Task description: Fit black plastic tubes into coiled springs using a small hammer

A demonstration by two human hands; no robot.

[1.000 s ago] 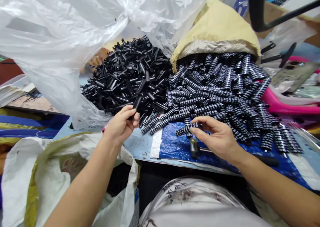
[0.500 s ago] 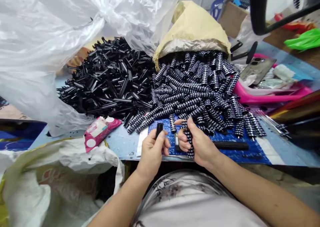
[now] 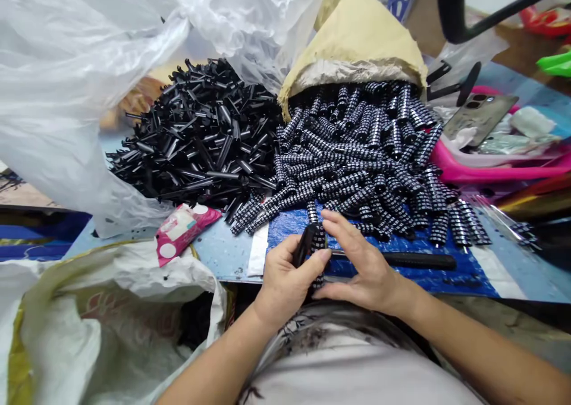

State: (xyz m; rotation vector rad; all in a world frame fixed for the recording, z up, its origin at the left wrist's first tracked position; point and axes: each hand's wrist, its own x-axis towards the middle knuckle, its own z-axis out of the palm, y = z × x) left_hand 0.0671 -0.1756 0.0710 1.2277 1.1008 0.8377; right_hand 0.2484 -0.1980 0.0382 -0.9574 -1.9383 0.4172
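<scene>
My left hand [image 3: 285,277] is closed around a slim black plastic piece [image 3: 303,245] and a black tube with rows of white squares [image 3: 318,238]. The two stand upright side by side, with my left thumb pressed across the tube. My right hand [image 3: 368,265] is open, its fingers stretched out along the tube's right side and its thumb near the lower end. Beyond my hands lie a heap of patterned tubes [image 3: 348,155] and, left of it, a heap of black plastic pieces [image 3: 196,137].
A black-handled tool [image 3: 417,260] lies on a blue sheet [image 3: 285,229]. A pink packet [image 3: 182,232] sits at the table's left front, above an open white sack [image 3: 57,327]. At right, a pink tray [image 3: 504,173] holds a phone [image 3: 484,116]. A yellowish bag [image 3: 361,33] covers the tubes' back.
My hands have come together. The patterned tube, earlier in my right fist, is now in my left hand beside the black piece, and my right fingers have opened.
</scene>
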